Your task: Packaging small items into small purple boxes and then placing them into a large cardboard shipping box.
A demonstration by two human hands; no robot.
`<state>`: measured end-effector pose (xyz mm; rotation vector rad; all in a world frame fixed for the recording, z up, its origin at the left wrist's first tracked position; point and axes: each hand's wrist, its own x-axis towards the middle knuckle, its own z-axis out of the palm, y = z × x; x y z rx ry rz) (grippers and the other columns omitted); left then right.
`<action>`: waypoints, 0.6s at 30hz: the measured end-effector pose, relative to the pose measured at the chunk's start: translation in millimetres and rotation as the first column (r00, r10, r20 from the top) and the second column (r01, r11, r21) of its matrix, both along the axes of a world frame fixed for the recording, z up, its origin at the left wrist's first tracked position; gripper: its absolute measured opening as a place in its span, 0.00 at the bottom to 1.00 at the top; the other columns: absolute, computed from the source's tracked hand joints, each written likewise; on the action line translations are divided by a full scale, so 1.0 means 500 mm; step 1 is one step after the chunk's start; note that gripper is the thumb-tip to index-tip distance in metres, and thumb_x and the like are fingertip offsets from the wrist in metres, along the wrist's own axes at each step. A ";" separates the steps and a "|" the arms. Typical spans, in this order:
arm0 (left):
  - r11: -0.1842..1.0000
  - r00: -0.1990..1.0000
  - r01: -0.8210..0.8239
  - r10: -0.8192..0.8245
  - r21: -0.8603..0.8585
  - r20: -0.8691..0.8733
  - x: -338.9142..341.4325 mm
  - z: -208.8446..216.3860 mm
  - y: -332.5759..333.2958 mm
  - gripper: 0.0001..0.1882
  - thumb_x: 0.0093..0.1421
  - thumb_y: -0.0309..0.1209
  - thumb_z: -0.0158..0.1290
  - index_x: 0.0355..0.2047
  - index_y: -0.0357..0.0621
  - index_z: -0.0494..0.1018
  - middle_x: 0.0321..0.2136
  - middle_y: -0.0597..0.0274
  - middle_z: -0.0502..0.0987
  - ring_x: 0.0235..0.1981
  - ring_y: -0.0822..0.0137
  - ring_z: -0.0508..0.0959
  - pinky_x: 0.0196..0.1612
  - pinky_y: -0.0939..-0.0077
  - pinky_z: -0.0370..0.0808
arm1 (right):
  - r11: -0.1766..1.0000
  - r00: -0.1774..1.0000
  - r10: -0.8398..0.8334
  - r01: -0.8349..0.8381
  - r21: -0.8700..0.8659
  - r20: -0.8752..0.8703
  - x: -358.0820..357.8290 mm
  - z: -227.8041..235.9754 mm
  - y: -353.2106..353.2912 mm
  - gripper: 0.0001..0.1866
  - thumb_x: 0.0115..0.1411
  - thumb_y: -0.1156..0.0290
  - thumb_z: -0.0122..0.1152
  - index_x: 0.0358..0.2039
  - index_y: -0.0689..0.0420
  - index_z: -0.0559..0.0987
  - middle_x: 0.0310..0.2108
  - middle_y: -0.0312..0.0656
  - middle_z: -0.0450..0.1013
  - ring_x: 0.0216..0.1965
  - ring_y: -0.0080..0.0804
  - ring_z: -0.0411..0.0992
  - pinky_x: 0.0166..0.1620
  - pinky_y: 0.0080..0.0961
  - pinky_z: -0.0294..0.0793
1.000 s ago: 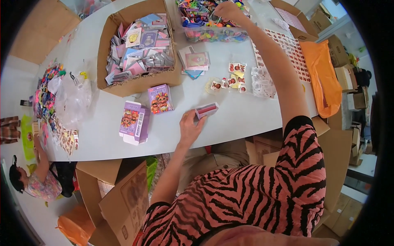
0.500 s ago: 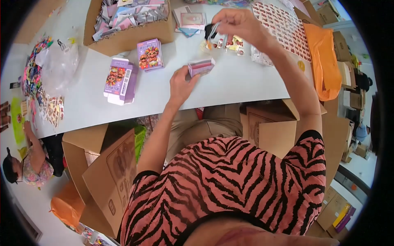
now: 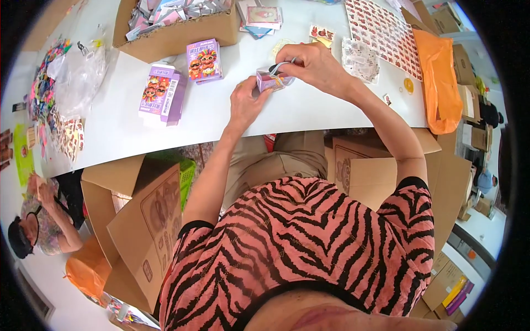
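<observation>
My left hand (image 3: 247,106) is closed round a small purple box (image 3: 265,85), which is tilted with its open end up. Over that opening my right hand (image 3: 314,67) pinches a thin grey looped cord (image 3: 280,67). A small black piece hangs at the cord, partly hidden by my fingers, and the cord's lower loop touches the box's mouth. To the left of my hands lie a stack of purple printed boxes (image 3: 203,60) and another purple box (image 3: 161,95) with its end flap out.
A carton of flat packets (image 3: 182,34) stands at the back, beside a stack of cards (image 3: 264,17). Sticker sheets (image 3: 381,34) and an orange bag (image 3: 437,83) are at the right. A clear plastic bag (image 3: 83,88) lies left; another person (image 3: 47,215) sits beyond. Open cartons (image 3: 149,231) stand below the table.
My right hand has come down and toward me, bringing the cord to the box's opening. My left hand still holds the box. The view has shifted slightly.
</observation>
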<state>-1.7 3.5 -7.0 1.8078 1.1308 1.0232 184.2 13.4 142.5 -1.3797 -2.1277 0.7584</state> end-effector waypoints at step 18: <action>1.000 1.000 -0.011 0.011 0.019 -0.010 0.003 0.014 0.001 0.13 0.47 0.32 0.63 0.32 0.41 0.74 0.26 0.55 0.77 0.30 0.54 0.76 0.37 0.62 0.72 | 1.000 1.000 0.002 -0.002 0.027 -0.003 -0.004 -0.002 0.001 0.07 0.54 0.75 0.59 0.35 0.59 0.78 0.26 0.38 0.76 0.22 0.24 0.71 0.25 0.22 0.69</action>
